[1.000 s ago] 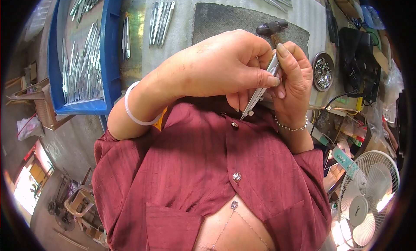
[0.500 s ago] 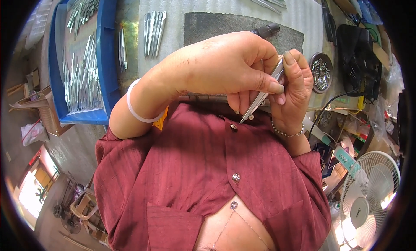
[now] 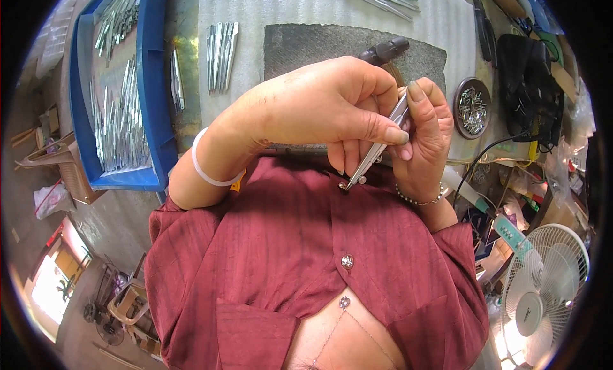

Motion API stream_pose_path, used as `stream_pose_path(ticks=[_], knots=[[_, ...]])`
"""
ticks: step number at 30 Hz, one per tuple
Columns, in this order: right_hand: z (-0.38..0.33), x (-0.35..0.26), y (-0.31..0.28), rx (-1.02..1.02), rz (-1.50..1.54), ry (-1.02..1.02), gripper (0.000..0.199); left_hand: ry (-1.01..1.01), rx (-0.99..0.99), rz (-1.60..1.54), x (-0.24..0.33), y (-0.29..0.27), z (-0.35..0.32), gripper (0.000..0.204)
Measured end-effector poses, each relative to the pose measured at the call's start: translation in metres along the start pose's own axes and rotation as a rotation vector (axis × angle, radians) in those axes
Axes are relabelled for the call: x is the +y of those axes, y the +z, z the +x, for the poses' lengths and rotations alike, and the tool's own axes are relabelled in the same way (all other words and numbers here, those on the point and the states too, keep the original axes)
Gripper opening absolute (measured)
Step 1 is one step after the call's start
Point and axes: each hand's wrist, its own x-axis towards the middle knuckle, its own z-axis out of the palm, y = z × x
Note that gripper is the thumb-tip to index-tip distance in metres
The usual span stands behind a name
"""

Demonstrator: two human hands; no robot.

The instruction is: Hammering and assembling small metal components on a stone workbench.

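Note:
Both hands are close together over the near edge of the bench, in front of my maroon shirt. Between them is a slim silver metal piece (image 3: 366, 165) like a pair of tweezers, its narrow end slanting down toward me, with small round studs along its side. My left hand (image 3: 338, 105) grips it between thumb and fingers, the palm turned down. My right hand (image 3: 426, 130) pinches its upper end with thumb and fingertips. Part of the piece is hidden by the fingers. Just beyond the hands, a hammer (image 3: 385, 51) with a black head lies on a dark grey slab (image 3: 300, 50).
A blue tray (image 3: 155, 82) with many silver strips stands at left. Several similar strips (image 3: 221, 57) lie in a row on white foam sheet (image 3: 249, 9). To the right are a round dish (image 3: 458, 114) of small metal parts, a black cable (image 3: 491, 149) and a fan (image 3: 543, 280).
Both hands and the silver piece have shifted slightly left and toward me. The hold of both hands looks the same, and more of the hammer shows.

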Motion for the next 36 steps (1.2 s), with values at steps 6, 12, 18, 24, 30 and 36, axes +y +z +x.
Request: stream_pose_path(ticks=[6,12,18,24,30,36], knots=[[0.002,-0.008,-0.002,-0.038,0.023,0.056,0.017,-0.004,0.016,-0.038,0.0,0.001,0.001,0.019],[0.026,-0.044,-0.026,-0.072,-0.242,-0.19,0.029,0.16,0.17,-0.109,-0.014,0.007,-0.014,0.015],[0.101,-0.107,-0.099,0.079,-0.82,-0.299,0.025,0.514,0.598,-0.195,-0.031,0.01,-0.036,0.008],[0.158,-0.088,-0.118,0.055,-1.288,-0.208,0.024,0.712,0.684,-0.441,-0.038,0.014,-0.046,0.009],[0.085,-0.077,-0.053,-0.018,-1.086,-0.478,0.022,0.765,0.6,-0.844,-0.055,0.017,-0.038,0.01],[0.007,-0.026,0.002,-0.534,-0.318,-0.021,0.03,0.649,0.402,-1.019,-0.071,0.024,-0.024,0.008]])
